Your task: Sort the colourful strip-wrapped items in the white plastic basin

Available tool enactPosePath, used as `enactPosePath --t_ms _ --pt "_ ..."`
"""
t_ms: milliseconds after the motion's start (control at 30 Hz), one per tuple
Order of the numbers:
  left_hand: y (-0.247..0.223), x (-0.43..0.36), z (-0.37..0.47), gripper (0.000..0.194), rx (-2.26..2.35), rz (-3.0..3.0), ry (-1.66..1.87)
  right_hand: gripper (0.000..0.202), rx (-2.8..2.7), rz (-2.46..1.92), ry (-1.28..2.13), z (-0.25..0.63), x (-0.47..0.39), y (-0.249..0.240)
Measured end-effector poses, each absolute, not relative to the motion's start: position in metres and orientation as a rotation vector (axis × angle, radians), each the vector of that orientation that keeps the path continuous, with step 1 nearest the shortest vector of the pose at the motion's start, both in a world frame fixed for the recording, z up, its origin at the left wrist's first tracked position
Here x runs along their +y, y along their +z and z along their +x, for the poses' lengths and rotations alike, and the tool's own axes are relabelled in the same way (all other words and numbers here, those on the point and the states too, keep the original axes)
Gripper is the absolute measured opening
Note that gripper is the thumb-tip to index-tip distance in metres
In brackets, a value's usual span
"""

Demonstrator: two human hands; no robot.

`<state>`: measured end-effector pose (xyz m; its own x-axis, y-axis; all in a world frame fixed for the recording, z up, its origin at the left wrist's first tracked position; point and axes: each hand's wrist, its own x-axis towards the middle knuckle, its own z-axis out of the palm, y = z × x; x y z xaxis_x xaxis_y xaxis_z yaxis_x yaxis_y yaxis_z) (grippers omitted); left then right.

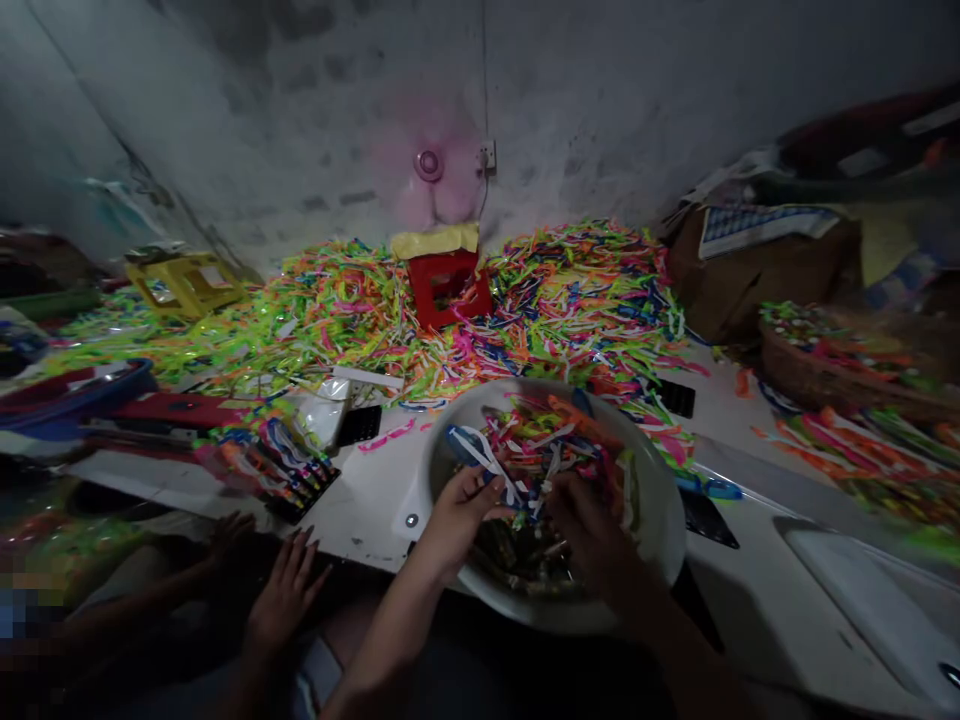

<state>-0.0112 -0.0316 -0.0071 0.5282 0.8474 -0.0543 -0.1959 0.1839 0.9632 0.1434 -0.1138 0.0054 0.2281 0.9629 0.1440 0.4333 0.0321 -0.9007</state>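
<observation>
My left hand (469,505) is closed in a pinch over a round white basin (664,500). From its fingers a blue-and-white looped plastic strip (487,455) points up and to the left. Close beside it, my right hand (589,515) reaches into the basin with its fingers bent together near small white and blue bits; what they pinch is too dark and small to name. Beneath both hands lie many mixed plastic strips (544,430) in pink, orange, yellow and blue, with darker pieces toward the near side of the basin.
A co-worker's hand (285,590) rests at the table's left edge. Near it stands a black rack (307,500) of upright coloured pieces. Behind lies a big heap of strips (345,295) with a red stool (450,285) and a pink fan (429,165). At right sits a basket (817,370).
</observation>
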Motion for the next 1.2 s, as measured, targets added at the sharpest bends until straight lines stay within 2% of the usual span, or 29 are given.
enactPosePath --t_ms 167,400,600,1200 --pt "0.005 -0.037 -0.009 0.037 0.599 1.212 0.622 0.036 -1.2 -1.527 0.706 0.147 -0.107 0.01" --pt "0.008 -0.041 -0.006 0.04 0.568 1.305 0.445 0.027 -1.213 -1.566 0.68 0.148 -0.089 0.023" --pt "0.006 -0.041 -0.008 0.043 0.555 1.361 0.463 0.027 -1.186 -1.495 0.734 0.152 -0.081 0.011" --pt "0.009 -0.043 -0.008 0.031 0.572 1.332 0.396 0.023 -1.203 -1.506 0.636 0.146 -0.089 0.013"
